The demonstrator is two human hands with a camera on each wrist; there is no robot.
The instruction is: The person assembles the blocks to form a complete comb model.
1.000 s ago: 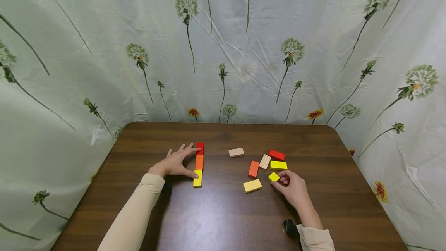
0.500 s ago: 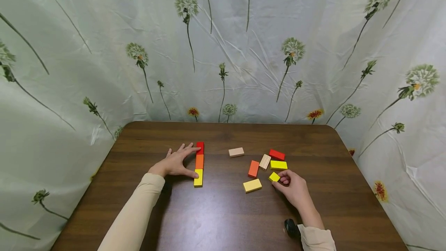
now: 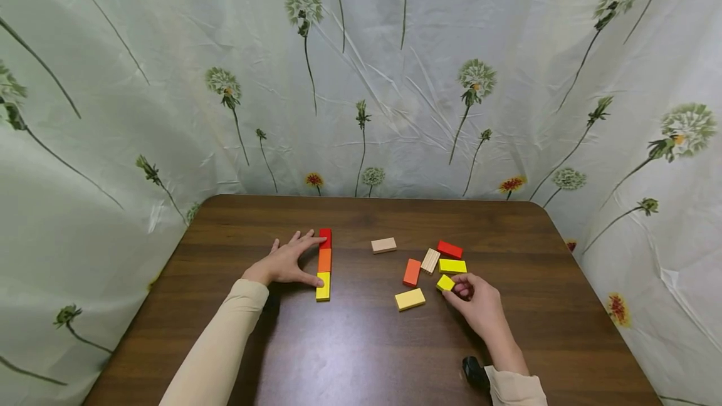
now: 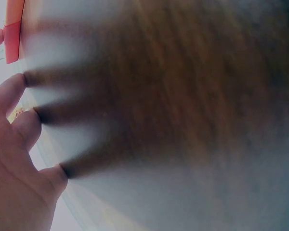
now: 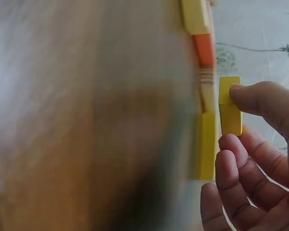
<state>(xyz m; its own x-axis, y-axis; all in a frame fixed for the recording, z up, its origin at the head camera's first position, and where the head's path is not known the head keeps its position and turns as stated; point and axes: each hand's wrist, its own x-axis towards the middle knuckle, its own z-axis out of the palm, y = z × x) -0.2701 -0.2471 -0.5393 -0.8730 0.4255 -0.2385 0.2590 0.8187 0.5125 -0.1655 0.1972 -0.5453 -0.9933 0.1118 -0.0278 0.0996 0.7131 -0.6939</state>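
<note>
A row of three blocks lies end to end on the left of the table: a red block (image 3: 325, 235) at the far end, an orange block (image 3: 324, 260) in the middle and a yellow block (image 3: 323, 293) nearest. My left hand (image 3: 284, 264) is spread beside this row. Its index fingertip touches the red block and its thumb touches the yellow one, while the other fingertips rest on the table, as the left wrist view shows. Between thumb and fingers, my right hand (image 3: 479, 306) pinches another yellow block (image 5: 230, 105), held close over the table by the loose blocks.
Several loose blocks lie in the middle and right: a pale wood block (image 3: 383, 245), a ridged wood block (image 3: 430, 261), an orange-red block (image 3: 412, 272), a light yellow block (image 3: 410, 299), a red block (image 3: 449, 249) and a bright yellow block (image 3: 452, 266). A flowered curtain (image 3: 361, 80) hangs behind the table (image 3: 361, 343).
Both hands hold nearly the same positions; the left hand stays at the row and the right hand keeps the yellow block. The whole view has shifted slightly.
</note>
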